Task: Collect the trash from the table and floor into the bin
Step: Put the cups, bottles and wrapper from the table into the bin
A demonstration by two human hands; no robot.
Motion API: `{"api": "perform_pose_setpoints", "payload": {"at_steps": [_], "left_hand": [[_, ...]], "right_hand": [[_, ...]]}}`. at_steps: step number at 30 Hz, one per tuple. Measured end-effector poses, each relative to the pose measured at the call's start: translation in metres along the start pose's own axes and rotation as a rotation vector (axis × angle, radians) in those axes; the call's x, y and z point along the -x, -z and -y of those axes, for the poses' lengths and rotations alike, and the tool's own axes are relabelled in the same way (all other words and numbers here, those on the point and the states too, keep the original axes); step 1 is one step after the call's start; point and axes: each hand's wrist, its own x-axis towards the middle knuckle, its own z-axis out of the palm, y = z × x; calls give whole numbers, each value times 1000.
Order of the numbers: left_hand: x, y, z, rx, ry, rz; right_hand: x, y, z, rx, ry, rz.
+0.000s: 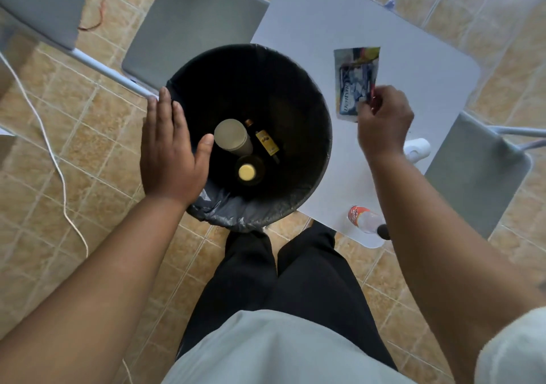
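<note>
Blue wrapper (356, 82) in right hand (384, 123), beside bin (283, 88)

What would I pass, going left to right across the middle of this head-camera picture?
White cable → left hand → paper cup → yellow-labelled bottle → printed packet → grey chair. The bin and right hand overlap these, so they are left out.

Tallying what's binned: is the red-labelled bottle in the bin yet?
Out: the bottle rests on the table, at its near corner, outside the bin.
</note>
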Motion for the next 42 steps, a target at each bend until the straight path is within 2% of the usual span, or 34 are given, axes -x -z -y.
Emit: {"api": "perform_pose_setpoints", "payload": {"at_steps": [4,6,8,12,19,24,27,32,35,38,42], "left_hand": [[0,2,0,-21,5,34],[0,3,0,-31,13,49],[0,4,-1,-37,15,59],[0,6,0,-48,21,74],[-1,6,1,-55,37,87],[1,7,2,-25,38,82],[1,7,1,-30,37,85],[1,7,2,-27,40,83],[0,8,2,-26,37,81],[0,8,0,-15,40,85],[0,11,-1,-8,51,103]], "right_hand": [[22,53,50,-190,209,-212],[36,65,69,-235,300,-206],[50,66,81,-260,360,-124],[76,50,97,-298,383,26],[95,34,113,-316,452,47],[96,22,103,-107,359,321],[93,21,93,5,423,259],[90,17,76,60,555,109],[92,11,69,115,476,146],[91,9,67,39,343,213],[88,11,67,3,374,201]]}}
